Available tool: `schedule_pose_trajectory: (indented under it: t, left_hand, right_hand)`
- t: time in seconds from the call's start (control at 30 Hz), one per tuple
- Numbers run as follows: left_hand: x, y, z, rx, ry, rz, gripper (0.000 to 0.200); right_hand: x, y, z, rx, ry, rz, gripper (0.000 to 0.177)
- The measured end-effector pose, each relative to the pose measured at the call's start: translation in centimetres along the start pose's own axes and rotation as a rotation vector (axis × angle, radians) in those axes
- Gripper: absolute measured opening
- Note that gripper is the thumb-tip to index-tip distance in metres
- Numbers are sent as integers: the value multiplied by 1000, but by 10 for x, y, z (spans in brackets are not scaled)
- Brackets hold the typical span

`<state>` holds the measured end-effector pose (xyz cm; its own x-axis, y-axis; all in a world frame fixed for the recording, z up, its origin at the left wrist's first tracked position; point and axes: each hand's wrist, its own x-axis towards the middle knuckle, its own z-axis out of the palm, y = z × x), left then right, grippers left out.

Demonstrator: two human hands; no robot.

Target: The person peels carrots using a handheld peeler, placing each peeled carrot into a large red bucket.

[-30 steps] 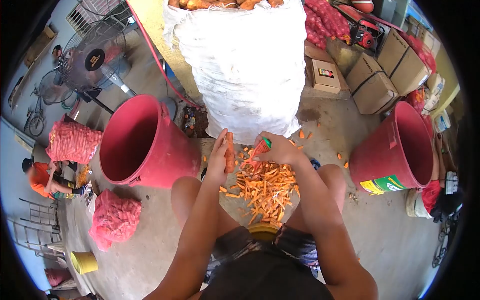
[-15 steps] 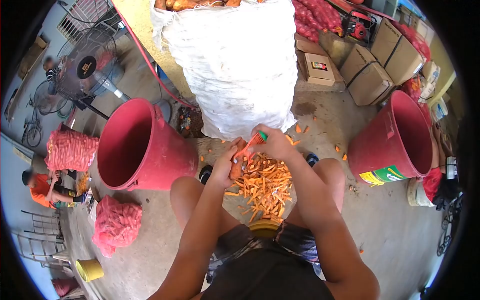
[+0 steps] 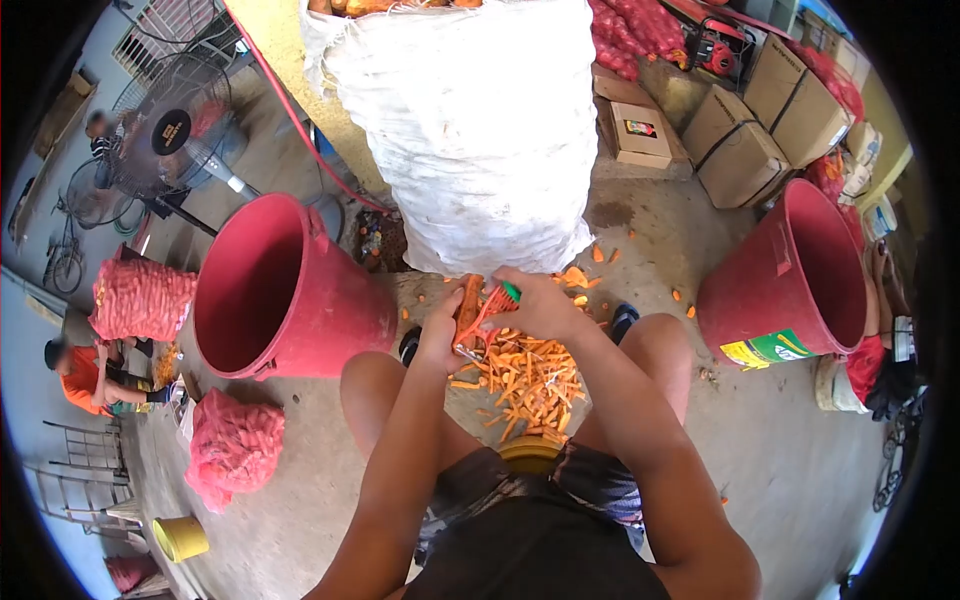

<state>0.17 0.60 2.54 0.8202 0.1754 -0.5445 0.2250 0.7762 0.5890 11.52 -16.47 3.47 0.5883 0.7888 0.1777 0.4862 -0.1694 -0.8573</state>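
our right hand (image 3: 540,306), closed on the peeler (image 3: 492,308), has moved nearer our body, placing the tool's head by the near end of the carrot (image 3: 467,302). our left hand (image 3: 438,333), fingers curled, grips the carrot beside the peelings (image 3: 530,378).

Orange roots (image 3: 385,6) atop the white sack (image 3: 470,140), cut off above.

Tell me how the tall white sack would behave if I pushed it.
The white sack is likely heavy and hard to slide: it bulges, with carrots showing at its top. Its creased fabric should give slightly. Standing tall, it might lean if shoved high up.
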Motion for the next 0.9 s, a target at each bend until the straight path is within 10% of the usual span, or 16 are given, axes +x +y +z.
schedule_pose_trajectory:
  t: [0.33, 0.57, 0.67, 0.9]
  left_hand:
    - [-8, 4, -16, 104, -195, -12, 35]
    - [-4, 0, 2, 156, -16, 40, 37]
    - [-10, -3, -2, 231, -61, -32, 37]
    - [-1, 3, -18, 226, -50, -19, 42]
  right_hand:
    - [13, -6, -53, -20, 216, 460, 54]
    - [-6, -9, -14, -8, 1, 73, 55]
    - [7, -9, -42, 72, 95, 382, 51]
    - [10, 21, -42, 106, 272, 342, 55]
